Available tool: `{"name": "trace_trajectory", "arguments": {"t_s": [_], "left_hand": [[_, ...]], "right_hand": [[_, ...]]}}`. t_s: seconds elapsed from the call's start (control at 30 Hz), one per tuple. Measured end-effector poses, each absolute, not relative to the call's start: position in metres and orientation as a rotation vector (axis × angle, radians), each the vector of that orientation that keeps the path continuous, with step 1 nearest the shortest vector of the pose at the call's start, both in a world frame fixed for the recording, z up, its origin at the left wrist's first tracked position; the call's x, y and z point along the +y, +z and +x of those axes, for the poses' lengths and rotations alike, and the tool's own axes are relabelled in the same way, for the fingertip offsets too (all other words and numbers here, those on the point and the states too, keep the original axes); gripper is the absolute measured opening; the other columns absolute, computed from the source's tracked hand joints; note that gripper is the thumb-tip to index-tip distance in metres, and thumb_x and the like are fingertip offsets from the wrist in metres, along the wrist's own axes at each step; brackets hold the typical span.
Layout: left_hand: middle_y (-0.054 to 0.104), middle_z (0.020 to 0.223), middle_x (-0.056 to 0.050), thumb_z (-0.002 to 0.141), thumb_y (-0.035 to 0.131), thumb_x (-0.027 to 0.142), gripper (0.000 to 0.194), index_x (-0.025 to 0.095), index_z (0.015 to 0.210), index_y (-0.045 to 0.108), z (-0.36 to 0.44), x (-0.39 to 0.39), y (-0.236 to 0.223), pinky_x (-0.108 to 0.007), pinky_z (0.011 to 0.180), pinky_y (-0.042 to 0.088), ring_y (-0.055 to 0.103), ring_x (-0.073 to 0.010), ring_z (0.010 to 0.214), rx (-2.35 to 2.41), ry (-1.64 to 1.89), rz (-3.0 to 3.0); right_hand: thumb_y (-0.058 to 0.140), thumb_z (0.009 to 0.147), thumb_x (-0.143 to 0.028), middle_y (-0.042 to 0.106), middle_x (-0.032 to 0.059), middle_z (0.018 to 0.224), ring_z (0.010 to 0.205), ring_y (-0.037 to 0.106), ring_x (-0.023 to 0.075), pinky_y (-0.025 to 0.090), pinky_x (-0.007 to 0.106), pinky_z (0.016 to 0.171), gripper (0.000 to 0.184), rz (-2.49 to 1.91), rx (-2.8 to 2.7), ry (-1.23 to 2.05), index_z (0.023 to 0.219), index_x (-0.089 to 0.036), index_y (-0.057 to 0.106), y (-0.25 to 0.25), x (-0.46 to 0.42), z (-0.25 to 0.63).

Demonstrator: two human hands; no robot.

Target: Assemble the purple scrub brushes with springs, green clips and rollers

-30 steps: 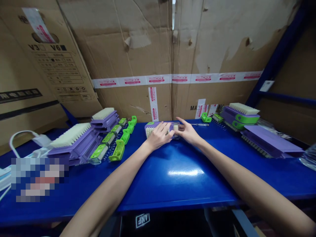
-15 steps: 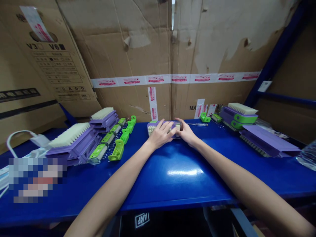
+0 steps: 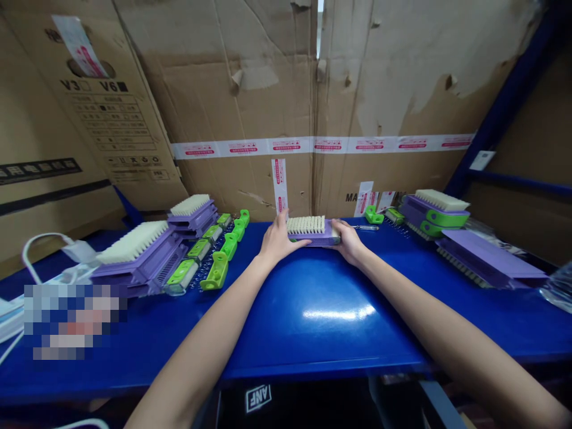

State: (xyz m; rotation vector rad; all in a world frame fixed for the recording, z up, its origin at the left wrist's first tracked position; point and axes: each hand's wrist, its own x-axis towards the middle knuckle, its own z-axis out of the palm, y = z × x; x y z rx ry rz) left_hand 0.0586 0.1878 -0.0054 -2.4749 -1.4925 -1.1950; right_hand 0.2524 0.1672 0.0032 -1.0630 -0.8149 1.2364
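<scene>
A purple brush with cream bristles facing up lies at the back middle of the blue table. My left hand grips its left end, thumb along the near side. Around the right end, my right hand has its fingers closed. Just right of that hand lies a thin screwdriver with a clear handle. Green end brackets and green-topped clear blocks stand in rows on the left, with small springs between them.
Purple brush bodies are stacked at left, beside a white cable plug. More purple brushes and a green bracket sit at right. Clear plastic lies at the right edge. Cardboard walls the back.
The brush has turned so its bristles now face up. My left hand has moved from over the top to the left end; my right hand stays at the right end.
</scene>
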Motion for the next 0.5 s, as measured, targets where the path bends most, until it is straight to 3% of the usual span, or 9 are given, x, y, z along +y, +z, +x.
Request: {"name": "trace_trajectory", "arguments": {"t_s": [0.07,0.23,0.5], "left_hand": [[0.053,0.129,-0.019,0.058,0.076,0.059,0.107,0.018,0.140,0.021,0.0597,0.1897,-0.0085,-0.042,0.095,0.045,0.055,-0.0309,0.117,-1.698,-1.309,-2.535],[0.056,0.129,-0.015,0.055,0.079,0.056,0.104,0.020,0.137,0.026,0.0604,0.1897,-0.0118,-0.040,0.099,0.042,0.053,-0.0286,0.120,-1.807,-1.421,-2.650],[0.059,0.124,-0.013,0.053,0.082,0.051,0.101,0.022,0.135,0.031,0.0598,0.1868,-0.0109,-0.044,0.097,0.044,0.055,-0.0304,0.117,-1.796,-1.434,-2.590]], "right_hand": [[0.052,0.083,-0.026,0.064,-0.0003,0.084,0.067,0.060,0.0141,0.056,0.034,0.063,0.011,-1.071,-0.812,1.236,0.094,-0.022,0.053,0.0034,0.1674,0.2526],[0.050,0.084,-0.028,0.062,-0.0006,0.079,0.064,0.058,0.0136,0.056,0.033,0.059,0.010,-1.107,-0.839,1.221,0.091,-0.022,0.051,0.0032,0.1672,0.2526],[0.045,0.087,-0.038,0.062,0.0023,0.094,0.071,0.062,0.0147,0.057,0.033,0.062,0.019,-1.148,-0.966,1.198,0.100,-0.024,0.046,0.0017,0.1656,0.2544]]}}
